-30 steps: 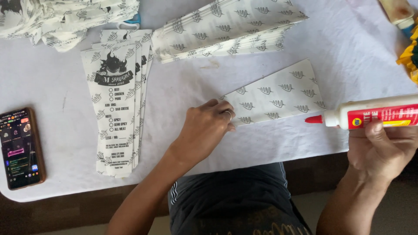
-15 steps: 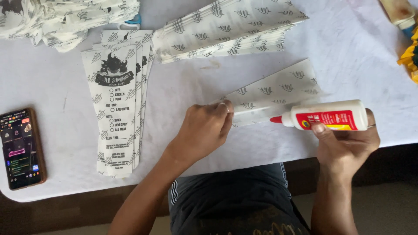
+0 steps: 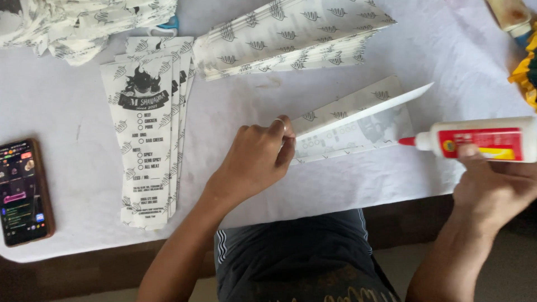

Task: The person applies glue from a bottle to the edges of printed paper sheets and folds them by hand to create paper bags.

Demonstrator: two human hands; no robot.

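Hands at work on a printed paper sleeve (image 3: 358, 126) lying on the white table cover (image 3: 436, 61). Left hand (image 3: 254, 159) rests curled at the sleeve's narrow end, fingertips pinching and lifting the top flap so it stands up at an angle — the inner printed face shows underneath. Right hand (image 3: 495, 190) wraps closed around a white glue bottle (image 3: 481, 140) with a red label, held on its side; the red nozzle tip points left and sits right at the sleeve's right edge, touching or just short of it, cannot tell which.

Sleeve sits centre-right on the table, between the two hands, just below a fanned stack of leaf-patterned sleeves (image 3: 291, 36). Another stack of sleeves (image 3: 148, 134), printed face up with a checklist layout, lies to the left of the left hand, well apart from it. Phone (image 3: 22, 193) with a lit screen lies at the far left near the table edge. Crumpled pile of the same patterned paper (image 3: 78, 22) at top left. Yellow item (image 3: 526, 70) partly in view at the right edge — too cropped to identify.
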